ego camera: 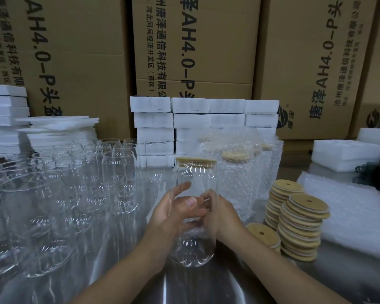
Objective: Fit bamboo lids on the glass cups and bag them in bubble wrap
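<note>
One clear glass cup point(194, 233), capped by one round bamboo lid point(195, 160), is at frame centre. The left hand point(169, 218) cradles it, thumb across the glass and fingers loosely extended. The right hand point(223, 213) curls its fingers round the right side. Well over a dozen empty glass cups point(119, 176) crowd the left. Three stacks of spare bamboo lids point(301, 227) stand at right. Behind, bubble-wrap bags point(239, 178) hold lidded cups; I cannot count them exactly.

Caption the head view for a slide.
Left hand and right hand hold a clear glass cup capped with a round bamboo lid.
</note>
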